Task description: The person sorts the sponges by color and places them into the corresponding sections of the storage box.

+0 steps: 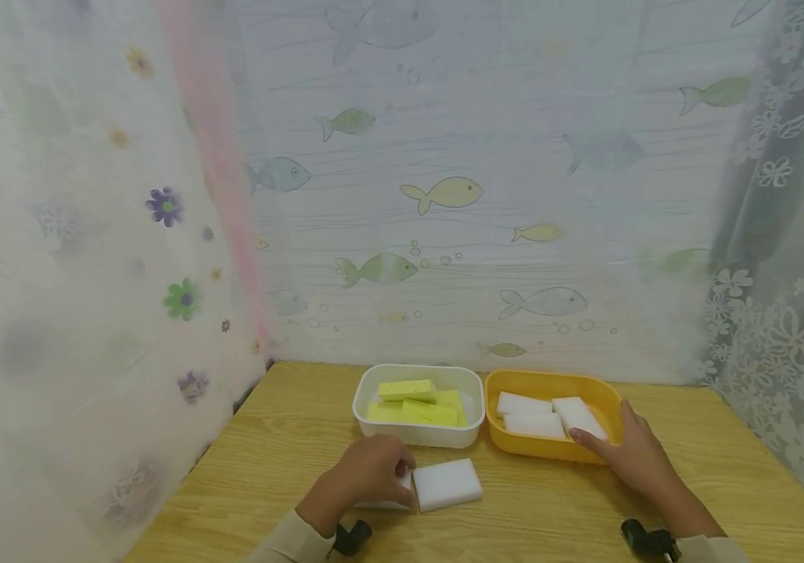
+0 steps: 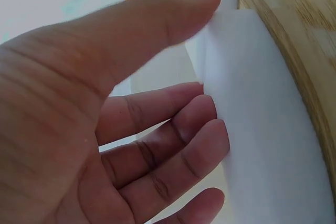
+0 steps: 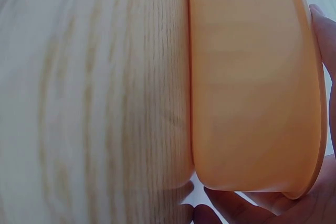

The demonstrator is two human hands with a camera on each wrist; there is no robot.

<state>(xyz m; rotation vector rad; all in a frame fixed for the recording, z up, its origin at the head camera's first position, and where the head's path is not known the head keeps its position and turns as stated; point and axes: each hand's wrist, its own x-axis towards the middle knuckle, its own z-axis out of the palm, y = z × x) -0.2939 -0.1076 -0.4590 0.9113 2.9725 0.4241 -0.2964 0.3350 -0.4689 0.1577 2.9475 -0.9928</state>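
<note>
My left hand (image 1: 393,471) lies on the wooden table (image 1: 289,438) at the left edge of a white sponge block (image 1: 446,483). In the left wrist view the left hand (image 2: 207,61) pinches that white sponge block (image 2: 262,140), thumb on top and fingers against its side. A second white piece (image 1: 381,505) shows under the hand. My right hand (image 1: 595,442) reaches over the near rim of the orange tub (image 1: 550,381), its straight fingers resting on a white sponge (image 1: 580,417) inside. The right wrist view shows the orange tub's wall (image 3: 252,87) close up, with fingertips (image 3: 202,214) below it.
A white tub (image 1: 416,432) holding several yellow sponges (image 1: 416,400) stands left of the orange tub, which holds three white sponges. Fish-patterned curtains close off the back and both sides of the table.
</note>
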